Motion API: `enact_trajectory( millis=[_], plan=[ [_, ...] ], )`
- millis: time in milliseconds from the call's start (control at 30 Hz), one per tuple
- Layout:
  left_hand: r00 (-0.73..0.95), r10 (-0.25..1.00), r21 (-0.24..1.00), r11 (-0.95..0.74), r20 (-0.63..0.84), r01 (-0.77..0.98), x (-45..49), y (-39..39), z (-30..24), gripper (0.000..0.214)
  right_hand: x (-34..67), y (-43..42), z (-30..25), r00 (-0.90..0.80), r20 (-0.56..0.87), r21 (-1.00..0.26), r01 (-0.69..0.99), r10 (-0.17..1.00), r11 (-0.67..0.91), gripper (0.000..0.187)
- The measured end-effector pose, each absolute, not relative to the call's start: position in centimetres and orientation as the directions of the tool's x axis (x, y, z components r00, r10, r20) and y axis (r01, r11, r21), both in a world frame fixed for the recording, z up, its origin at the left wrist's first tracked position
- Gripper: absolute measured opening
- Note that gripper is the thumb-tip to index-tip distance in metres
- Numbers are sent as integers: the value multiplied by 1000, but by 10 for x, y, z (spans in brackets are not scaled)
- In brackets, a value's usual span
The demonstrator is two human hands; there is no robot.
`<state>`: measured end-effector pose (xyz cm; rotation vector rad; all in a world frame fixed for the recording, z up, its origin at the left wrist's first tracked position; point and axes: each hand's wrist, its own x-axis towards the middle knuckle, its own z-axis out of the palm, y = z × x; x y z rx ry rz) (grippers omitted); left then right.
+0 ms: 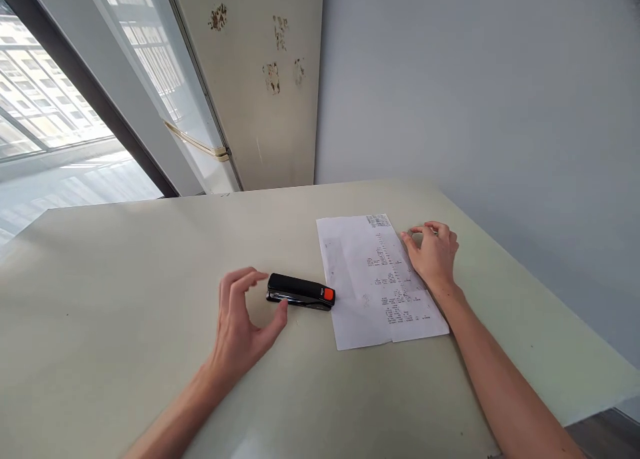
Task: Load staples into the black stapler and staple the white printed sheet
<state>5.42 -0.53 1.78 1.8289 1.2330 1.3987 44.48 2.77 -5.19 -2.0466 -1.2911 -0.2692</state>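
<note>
Free room over table (150, 259) beyond stapler (299, 290), right hand (434, 253) the obstacle rightward

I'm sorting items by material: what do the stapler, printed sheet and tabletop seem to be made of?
Stapler: probably black plastic, smooth, with bright glints along its lower side.
Printed sheet: apparently matt white paper, thin, with a notched near edge.
Tabletop: perhaps laminate, judging by its smooth, pale surface and soft sheen.

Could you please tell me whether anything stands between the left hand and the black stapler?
Nothing visible stands in the way: the left hand is open right beside the black stapler. The printed paper lies toward the stapler's opposite, orange-marked end, not between them.
</note>
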Motion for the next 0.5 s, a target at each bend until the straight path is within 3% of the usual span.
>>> enact_trajectory(
  millis=[133,267,400,500],
  plan=[
    [174,955,898,-287,240,334,56,4,16,74,422,26,-41,416,527,-496,859,741,-129,38],
    [294,950,900,-216,104,379,51,14,6,71,391,22,-32,266,460,-633,767,847,103,34],
    [300,949,737,-270,95,620,40,25,-3,62,375,20,-37,184,401,-646,751,897,134,29],
    [327,931,623,-352,160,699,26,38,-7,60,375,20,-42,157,380,-637,759,912,135,26]
  ],
)
